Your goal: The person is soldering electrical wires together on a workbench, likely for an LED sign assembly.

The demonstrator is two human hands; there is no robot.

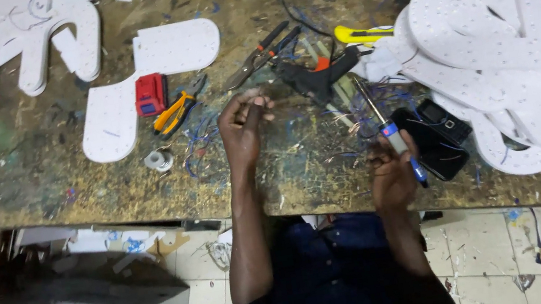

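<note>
Head view looks down on a paint-spattered desk (35,175) where the person's two bare hands work near its front edge. Right hand (392,172) is wrapped around the blue-banded grip of a soldering iron (386,128), whose thin metal tip slants up and away toward a black glue gun (316,76) lying just beyond it. Left hand (243,127) is raised over the desk with fingers curled in and the fingertips pinched together; whether something thin sits between them is too small to tell. Loose blue wire strands (199,138) lie just beside that hand. Orange-handled pliers (176,110) and a small red box (150,95) rest on a white cut-out foam shape (131,94) to the left. Two black phones (435,133) lie just right of the soldering iron, against stacked perforated white letter shapes (499,43).
</note>
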